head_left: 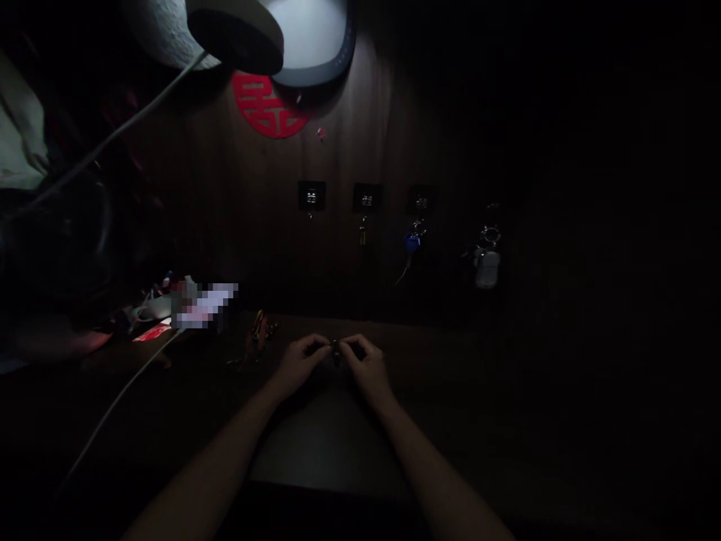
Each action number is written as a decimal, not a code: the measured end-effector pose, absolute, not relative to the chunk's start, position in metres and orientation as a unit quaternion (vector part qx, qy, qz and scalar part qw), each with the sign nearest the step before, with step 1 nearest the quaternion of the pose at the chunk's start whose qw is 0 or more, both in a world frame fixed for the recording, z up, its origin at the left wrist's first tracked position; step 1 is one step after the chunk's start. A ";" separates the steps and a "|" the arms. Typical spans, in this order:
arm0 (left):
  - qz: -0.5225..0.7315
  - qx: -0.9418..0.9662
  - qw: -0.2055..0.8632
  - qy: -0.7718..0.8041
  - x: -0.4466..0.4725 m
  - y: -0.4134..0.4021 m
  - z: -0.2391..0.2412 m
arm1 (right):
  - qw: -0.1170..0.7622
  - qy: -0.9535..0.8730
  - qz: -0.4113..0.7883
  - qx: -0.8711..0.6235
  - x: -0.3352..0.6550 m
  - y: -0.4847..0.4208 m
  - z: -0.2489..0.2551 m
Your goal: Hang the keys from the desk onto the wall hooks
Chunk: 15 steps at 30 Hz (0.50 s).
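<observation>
The left hand [301, 362] and right hand [367, 366] meet above the tabletop [428, 361], thumbs and fingertips pinching a small dark thing [336, 352] between them, too dim to make out clearly. A reddish bundle [257, 336] lies on the tabletop just beyond the left hand, and farther left a pale cord [121, 394] runs near some clutter [158, 306]. On the wall behind, a blue tag [412, 241] and a grey fob [487, 269] hang below a red paper cutout [270, 116].
</observation>
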<state>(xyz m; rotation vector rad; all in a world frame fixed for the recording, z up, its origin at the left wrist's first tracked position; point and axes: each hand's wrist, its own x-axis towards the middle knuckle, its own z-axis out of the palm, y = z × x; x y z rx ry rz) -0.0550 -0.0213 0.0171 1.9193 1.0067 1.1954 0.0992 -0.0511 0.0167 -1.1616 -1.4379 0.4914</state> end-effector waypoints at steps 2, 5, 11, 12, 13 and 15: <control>0.473 0.718 0.329 0.391 -0.055 -0.020 0.018 | 0.582 -0.604 0.192 -0.510 0.105 -0.048 0.016; 0.492 0.695 0.331 0.407 -0.055 -0.018 0.020 | 0.586 -0.579 0.159 -0.545 0.120 -0.038 0.011; 0.494 0.678 0.332 0.431 -0.056 -0.004 0.039 | 0.550 -0.557 0.137 -0.608 0.149 -0.018 -0.002; 0.503 0.675 0.326 0.431 -0.055 0.000 0.045 | 0.546 -0.549 0.143 -0.616 0.151 -0.016 -0.004; 0.513 0.671 0.319 0.430 -0.053 0.004 0.053 | 0.541 -0.545 0.148 -0.623 0.152 -0.015 -0.005; 0.538 0.665 0.306 0.418 -0.047 0.013 0.071 | 0.528 -0.549 0.153 -0.630 0.152 -0.013 -0.008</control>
